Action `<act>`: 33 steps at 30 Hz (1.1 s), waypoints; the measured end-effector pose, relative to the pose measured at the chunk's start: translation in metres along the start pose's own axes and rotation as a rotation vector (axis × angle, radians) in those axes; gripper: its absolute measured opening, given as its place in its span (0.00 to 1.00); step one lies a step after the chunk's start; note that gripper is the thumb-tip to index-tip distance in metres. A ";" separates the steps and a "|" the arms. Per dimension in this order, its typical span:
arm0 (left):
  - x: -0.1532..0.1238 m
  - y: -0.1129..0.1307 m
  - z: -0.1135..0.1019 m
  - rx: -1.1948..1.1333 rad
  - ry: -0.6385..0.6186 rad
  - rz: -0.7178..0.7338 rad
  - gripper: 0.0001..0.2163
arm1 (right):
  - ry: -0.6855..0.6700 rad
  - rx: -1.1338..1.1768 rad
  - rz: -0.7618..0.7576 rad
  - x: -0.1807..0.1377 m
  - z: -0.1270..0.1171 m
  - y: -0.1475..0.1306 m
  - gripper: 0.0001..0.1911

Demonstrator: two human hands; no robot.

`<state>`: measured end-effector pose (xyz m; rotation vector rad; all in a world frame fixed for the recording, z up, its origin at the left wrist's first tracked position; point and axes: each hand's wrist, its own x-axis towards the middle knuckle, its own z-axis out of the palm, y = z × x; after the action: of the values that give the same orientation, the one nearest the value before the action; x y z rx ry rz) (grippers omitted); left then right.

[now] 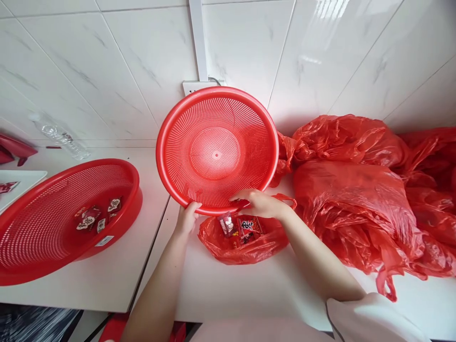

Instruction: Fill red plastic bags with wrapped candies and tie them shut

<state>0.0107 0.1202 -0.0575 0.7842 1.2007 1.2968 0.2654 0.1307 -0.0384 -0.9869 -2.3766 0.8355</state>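
2 red baskets (pixel 217 149) (pixel 53 223), 1 small candy bag (pixel 245 244), 1 plastic bottle (pixel 60 137), 2 hands (pixel 187 217) (pixel 258 203).

**White tables and their load**

Two white tables (pixel 117 280) met at a seam. Left of the seam sat a red basket (pixel 42 228); behind it lay a clear bottle (pixel 60 137). Right of the seam rested a small red bag (pixel 245 247), with big red bags (pixel 359 199) farther right.

Red bags (pixel 359 199) right; bare tabletop (pixel 228 285) nearer.
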 end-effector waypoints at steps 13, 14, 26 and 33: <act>0.001 0.002 -0.004 -0.052 -0.063 0.046 0.09 | -0.091 0.223 -0.003 -0.015 -0.031 -0.032 0.16; 0.002 0.002 -0.005 -0.053 -0.041 0.067 0.09 | -0.146 0.239 -0.021 -0.017 -0.033 -0.036 0.16; -0.006 0.015 -0.003 -0.198 -0.175 0.008 0.18 | 0.368 -0.147 0.181 -0.017 -0.023 -0.036 0.29; -0.023 0.056 -0.031 0.705 0.038 0.703 0.26 | 0.876 -0.382 0.192 -0.024 -0.038 -0.031 0.14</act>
<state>-0.0312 0.1018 -0.0077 1.8193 1.4991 1.4319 0.2886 0.1088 0.0059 -1.3797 -1.6977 -0.0512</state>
